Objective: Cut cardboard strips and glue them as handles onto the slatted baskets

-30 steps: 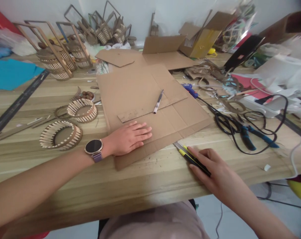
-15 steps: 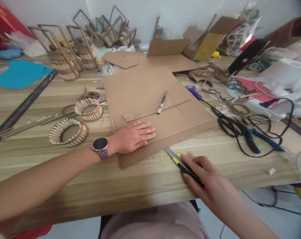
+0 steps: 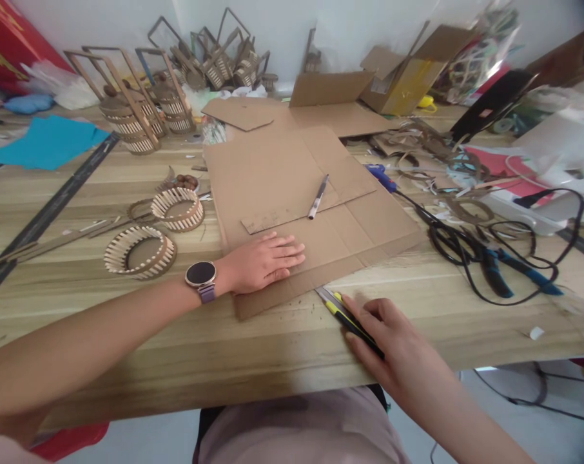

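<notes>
On the near side of the desk (image 3: 272,367), your R hand (image 3: 393,338) has its fingers clamped on a blk/yellow utility knife (image 3: 352,322), blade out, tip right by the cardboard sheet's (image 3: 258,161) near edge; can't tell if touching. Sheet's mid-desk, under your L hand (image 3: 265,261): palm flat, fingers a bit apart, gripping nothing. Watch (image 3: 200,274) on that wrist: dark screen, no text readable.

Far of your L hand, a pen (image 3: 318,196) lies on the cardboard; body has markings, too small to read. Faint marks on the cardboard strip (image 3: 267,219) next to it, illegible.

L side: 2 slatted rings (image 3: 164,263), then a small dish (image 3: 196,187) w/ brown round bits (image 3: 185,181) in it. R side: blue-handled pliers (image 3: 497,274) amid blk cable (image 3: 459,258); white tray (image 3: 524,212) farther back, contents unclear.

Far R: blk case (image 3: 490,106) w/ small label, unreadable; open cardboard box (image 3: 401,87), yellow tape on side, contents unclear. Far L: slatted buckets (image 3: 132,132) w/ tall handles; red bag (image 3: 4,55) w/ gold marks, can't read.
</notes>
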Demonstrator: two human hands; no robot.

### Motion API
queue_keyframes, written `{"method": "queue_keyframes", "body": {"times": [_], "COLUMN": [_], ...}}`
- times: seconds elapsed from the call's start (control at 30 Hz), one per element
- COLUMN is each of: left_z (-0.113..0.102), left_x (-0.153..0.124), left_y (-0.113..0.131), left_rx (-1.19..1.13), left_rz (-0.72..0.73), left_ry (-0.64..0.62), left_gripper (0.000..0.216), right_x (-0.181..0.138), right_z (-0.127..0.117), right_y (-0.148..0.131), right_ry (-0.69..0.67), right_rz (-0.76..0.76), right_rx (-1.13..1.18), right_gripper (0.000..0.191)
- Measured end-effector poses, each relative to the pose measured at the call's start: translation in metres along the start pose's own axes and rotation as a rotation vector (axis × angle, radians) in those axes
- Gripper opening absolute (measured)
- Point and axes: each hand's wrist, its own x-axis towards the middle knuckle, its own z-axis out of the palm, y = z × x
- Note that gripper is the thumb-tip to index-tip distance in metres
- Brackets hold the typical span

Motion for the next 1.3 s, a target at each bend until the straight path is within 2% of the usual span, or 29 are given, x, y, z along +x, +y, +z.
{"method": "queue_keyframes", "body": {"times": [0.33,0.67,0.93,1.13,1.3], "left_z": [0.000,0.000,-0.003,-0.006,-0.003], "left_x": [0.000,0.001,0.001,0.002,-0.002], "left_y": [0.001,0.000,0.001,-0.005,-0.009], "left_rx": [-0.015,-0.016,-0.116,-0.278,-0.386], "left_rz": [-0.002,0.002,-0.036,-0.046,-0.080], "left_ry": [0.001,0.003,-0.010,0.009,0.188], "left_gripper": [0.047,0.046,0.044,0.042,0.043], "right_x": [-0.002,0.000,0.005,-0.004,-0.011], "right_z": [0.005,0.012,0.017,0.000,-0.001], "right_y": [-0.006,-0.021,-0.045,-0.027,-0.010], "right_ry": [0.000,-0.049,-0.201,-0.199,-0.128], "right_rz": [-0.014,-0.070,-0.142,-0.109,-0.080], "right_rx": [-0.008,0.089,0.199,0.241,0.177], "right_gripper": [0.044,0.046,0.052,0.052,0.051]}}
